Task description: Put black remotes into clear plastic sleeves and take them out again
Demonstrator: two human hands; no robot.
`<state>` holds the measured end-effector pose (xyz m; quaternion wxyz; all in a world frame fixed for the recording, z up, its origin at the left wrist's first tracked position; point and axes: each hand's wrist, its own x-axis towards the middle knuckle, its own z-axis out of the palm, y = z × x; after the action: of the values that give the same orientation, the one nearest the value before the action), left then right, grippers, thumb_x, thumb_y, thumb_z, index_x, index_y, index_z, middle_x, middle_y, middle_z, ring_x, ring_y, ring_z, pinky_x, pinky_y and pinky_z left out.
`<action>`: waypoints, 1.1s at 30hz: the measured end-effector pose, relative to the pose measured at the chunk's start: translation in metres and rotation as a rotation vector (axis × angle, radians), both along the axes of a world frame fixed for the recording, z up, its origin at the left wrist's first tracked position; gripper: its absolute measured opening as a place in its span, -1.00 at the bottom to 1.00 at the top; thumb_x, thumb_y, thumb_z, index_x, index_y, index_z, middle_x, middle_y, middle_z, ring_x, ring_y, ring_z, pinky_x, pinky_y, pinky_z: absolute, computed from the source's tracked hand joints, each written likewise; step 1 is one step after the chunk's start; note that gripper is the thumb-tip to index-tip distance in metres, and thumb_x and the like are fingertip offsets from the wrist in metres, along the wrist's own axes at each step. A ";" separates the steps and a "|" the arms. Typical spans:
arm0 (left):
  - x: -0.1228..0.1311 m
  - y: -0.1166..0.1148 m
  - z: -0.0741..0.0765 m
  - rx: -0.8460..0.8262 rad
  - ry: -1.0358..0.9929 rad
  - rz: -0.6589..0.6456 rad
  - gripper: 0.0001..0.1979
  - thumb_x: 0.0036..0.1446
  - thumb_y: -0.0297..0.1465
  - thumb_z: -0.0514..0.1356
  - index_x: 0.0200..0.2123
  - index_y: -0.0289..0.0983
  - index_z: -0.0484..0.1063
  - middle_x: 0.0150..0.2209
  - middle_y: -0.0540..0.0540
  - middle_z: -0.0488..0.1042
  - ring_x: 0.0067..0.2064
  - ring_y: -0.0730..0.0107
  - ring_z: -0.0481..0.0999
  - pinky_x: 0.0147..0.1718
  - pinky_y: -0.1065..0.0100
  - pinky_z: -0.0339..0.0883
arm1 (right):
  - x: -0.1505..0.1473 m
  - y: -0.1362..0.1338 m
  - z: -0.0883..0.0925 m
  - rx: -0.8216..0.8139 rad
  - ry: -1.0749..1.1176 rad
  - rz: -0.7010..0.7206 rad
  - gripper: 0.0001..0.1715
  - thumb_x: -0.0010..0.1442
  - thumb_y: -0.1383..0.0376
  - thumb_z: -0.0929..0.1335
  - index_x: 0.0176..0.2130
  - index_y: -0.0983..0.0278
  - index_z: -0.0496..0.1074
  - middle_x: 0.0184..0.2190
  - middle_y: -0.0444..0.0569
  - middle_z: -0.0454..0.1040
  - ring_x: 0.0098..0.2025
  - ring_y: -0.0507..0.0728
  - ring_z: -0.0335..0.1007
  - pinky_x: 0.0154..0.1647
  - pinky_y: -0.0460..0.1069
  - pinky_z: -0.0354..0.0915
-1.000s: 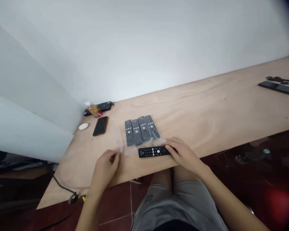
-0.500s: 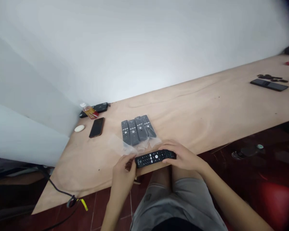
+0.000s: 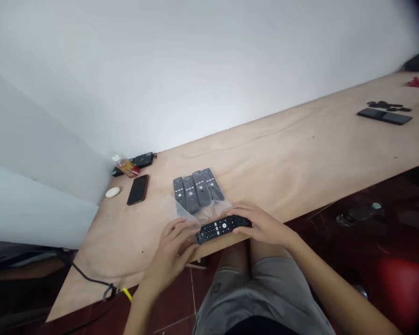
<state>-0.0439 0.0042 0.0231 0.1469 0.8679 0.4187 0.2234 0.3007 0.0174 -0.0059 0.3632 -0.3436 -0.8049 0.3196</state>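
A black remote control [image 3: 216, 229] with white and grey buttons lies aslant at the table's near edge. My right hand [image 3: 261, 224] grips its right end, thumb below and fingers above. Around the left end curl the fingers and thumb of my left hand [image 3: 178, 244]; clear film seems to show by the fingertips, but its extent is hard to make out. Just beyond the hands, several remote controls in clear plastic sleeves [image 3: 199, 190] lie side by side. Loose, crumpled ends of clear plastic [image 3: 181, 209] spread towards me.
Left on the wooden table [image 3: 282, 153] are a phone [image 3: 138, 189], a round white object [image 3: 112, 192], a bottle [image 3: 127, 166] and black boxes [image 3: 143, 159]. Far right lie a dark flat device [image 3: 384, 116] and small dark pieces [image 3: 387, 106]. A black cable [image 3: 87, 275] hangs at the left edge.
My left hand's fingers have moved over the remote's left end, now covering its corner. The right hand keeps its grip. The view has shifted slightly.
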 end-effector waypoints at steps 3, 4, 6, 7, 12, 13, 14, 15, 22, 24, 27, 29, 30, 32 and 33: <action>0.000 0.012 -0.001 -0.003 -0.039 -0.061 -0.48 0.30 -0.38 0.41 0.28 -0.05 0.47 0.17 -0.17 0.56 0.32 0.02 0.42 0.26 -0.04 0.46 | -0.002 0.002 0.002 -0.024 0.004 0.017 -0.49 0.44 0.14 0.49 0.31 0.04 0.47 0.24 0.00 0.57 0.29 0.34 0.41 0.35 0.24 0.30; 0.002 0.015 -0.004 0.000 -0.064 -0.054 -0.46 0.27 -0.37 0.44 0.28 -0.05 0.46 0.17 -0.17 0.56 0.28 0.03 0.46 0.23 -0.01 0.48 | -0.002 0.002 0.003 -0.031 0.002 0.019 -0.50 0.44 0.14 0.48 0.31 0.04 0.48 0.23 0.00 0.57 0.27 0.33 0.42 0.34 0.23 0.31; 0.011 0.016 -0.010 0.016 -0.128 -0.020 -0.46 0.25 -0.33 0.47 0.25 -0.08 0.46 0.12 -0.16 0.58 0.18 0.07 0.56 0.15 0.06 0.53 | -0.003 0.003 0.004 -0.041 -0.005 0.016 -0.52 0.44 0.15 0.48 0.29 0.06 0.49 0.20 0.02 0.58 0.24 0.33 0.43 0.32 0.22 0.32; 0.017 0.015 -0.014 0.032 -0.166 0.009 -0.48 0.24 -0.31 0.48 0.22 -0.10 0.47 0.07 -0.14 0.60 0.11 0.10 0.60 0.09 0.09 0.55 | -0.004 0.003 0.005 -0.045 -0.011 0.009 -0.53 0.44 0.15 0.48 0.28 0.07 0.49 0.18 0.03 0.58 0.23 0.32 0.44 0.30 0.21 0.33; 0.044 0.006 -0.028 0.161 -0.279 0.173 -0.59 0.24 -0.29 0.48 0.10 -0.16 0.51 -0.06 -0.12 0.64 -0.04 0.14 0.63 -0.03 0.13 0.57 | -0.005 0.004 0.006 -0.051 -0.037 -0.028 -0.59 0.45 0.15 0.47 0.24 0.11 0.52 0.16 0.06 0.58 0.21 0.32 0.44 0.28 0.19 0.34; 0.045 0.005 -0.028 0.177 -0.280 0.174 -0.62 0.24 -0.30 0.48 0.07 -0.17 0.53 -0.07 -0.13 0.64 -0.02 0.12 0.62 -0.01 0.10 0.56 | -0.005 0.004 0.006 -0.051 -0.040 -0.023 -0.59 0.46 0.15 0.47 0.23 0.11 0.52 0.15 0.06 0.58 0.20 0.33 0.44 0.28 0.20 0.33; 0.044 0.005 -0.027 0.184 -0.274 0.152 -0.65 0.23 -0.31 0.48 0.04 -0.17 0.55 -0.07 -0.14 0.65 0.00 0.10 0.61 0.03 0.06 0.56 | -0.004 0.005 0.007 -0.054 -0.045 -0.011 -0.59 0.46 0.14 0.46 0.24 0.10 0.51 0.15 0.06 0.58 0.20 0.33 0.44 0.28 0.20 0.33; 0.041 0.005 -0.024 0.175 -0.258 0.110 -0.67 0.22 -0.31 0.49 0.02 -0.17 0.57 -0.05 -0.15 0.65 0.04 0.07 0.59 0.06 0.02 0.54 | -0.004 0.005 0.007 -0.058 -0.048 0.002 -0.57 0.46 0.13 0.46 0.25 0.10 0.51 0.15 0.05 0.59 0.20 0.33 0.44 0.29 0.20 0.33; 0.016 0.006 -0.013 0.003 -0.165 -0.053 -0.47 0.25 -0.40 0.45 0.26 -0.05 0.51 0.17 -0.18 0.60 0.30 -0.01 0.44 0.24 -0.14 0.46 | -0.005 0.008 0.007 -0.072 0.002 0.076 -0.55 0.44 0.13 0.49 0.27 0.06 0.51 0.18 -0.02 0.61 0.23 0.30 0.44 0.33 0.20 0.30; 0.022 0.006 -0.016 0.003 -0.212 -0.002 -0.36 0.24 -0.39 0.47 0.35 -0.05 0.43 0.15 -0.19 0.59 0.23 0.02 0.51 0.21 -0.09 0.50 | -0.010 0.010 0.007 -0.065 0.007 0.085 -0.55 0.44 0.14 0.49 0.26 0.08 0.51 0.18 0.00 0.61 0.24 0.31 0.44 0.34 0.21 0.29; 0.038 0.006 -0.023 0.019 -0.253 0.058 -0.22 0.22 -0.37 0.48 0.44 -0.02 0.31 0.06 -0.15 0.61 0.13 0.05 0.58 0.18 -0.06 0.51 | -0.018 0.013 0.008 -0.052 0.018 0.098 -0.54 0.44 0.14 0.49 0.26 0.09 0.52 0.20 0.02 0.60 0.28 0.31 0.43 0.38 0.22 0.27; 0.050 0.007 -0.026 0.022 -0.258 0.076 -0.18 0.22 -0.36 0.48 0.47 -0.02 0.27 0.04 -0.14 0.61 0.10 0.05 0.59 0.17 -0.05 0.51 | -0.021 0.015 0.008 -0.047 0.006 0.110 -0.51 0.43 0.14 0.49 0.29 0.09 0.51 0.22 0.03 0.59 0.30 0.32 0.42 0.40 0.22 0.26; 0.055 0.008 -0.027 0.023 -0.257 0.080 -0.18 0.22 -0.36 0.48 0.47 -0.02 0.26 0.04 -0.14 0.61 0.10 0.05 0.58 0.17 -0.05 0.51 | -0.022 0.016 0.009 -0.045 -0.005 0.113 -0.50 0.44 0.15 0.49 0.31 0.09 0.50 0.24 0.03 0.58 0.31 0.32 0.41 0.40 0.23 0.25; 0.062 0.010 -0.027 0.027 -0.246 0.081 -0.16 0.22 -0.39 0.49 0.48 -0.03 0.25 0.02 -0.14 0.63 0.10 0.03 0.58 0.16 -0.06 0.50 | -0.022 0.016 0.010 -0.040 -0.027 0.113 -0.48 0.44 0.17 0.49 0.33 0.07 0.48 0.27 0.03 0.56 0.33 0.32 0.39 0.42 0.23 0.24; 0.063 0.010 -0.026 0.027 -0.235 0.079 -0.15 0.20 -0.40 0.49 0.48 -0.03 0.25 0.02 -0.14 0.63 0.10 0.02 0.57 0.16 -0.08 0.50 | -0.022 0.016 0.010 -0.037 -0.033 0.113 -0.47 0.44 0.17 0.49 0.33 0.07 0.47 0.28 0.02 0.55 0.34 0.32 0.38 0.42 0.24 0.23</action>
<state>0.0188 0.0145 -0.0030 0.1742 0.8206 0.4292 0.3347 0.2788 0.0337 0.0040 0.3246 -0.3097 -0.8228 0.3488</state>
